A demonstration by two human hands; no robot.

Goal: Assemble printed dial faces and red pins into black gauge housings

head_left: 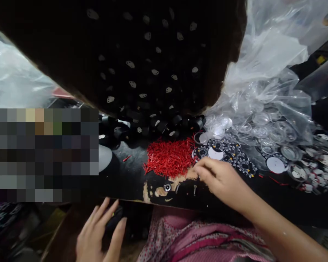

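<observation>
My right hand reaches over the table at the edge of a heap of small red pointers. Its thumb and fingers are pinched together, and whatever is between the tips is too small to make out. Beside its fingertips lie black dial discs with white markings and a plain white disc. My left hand is below the table's front edge, fingers spread. A dark rounded thing shows between its thumb and fingers; I cannot tell whether they touch it.
A small round metal part and a thin pin-like part lie near the front edge. Black housings spill from a big dark container behind. Clear plastic covers in a bag and a metal-parts heap stand right.
</observation>
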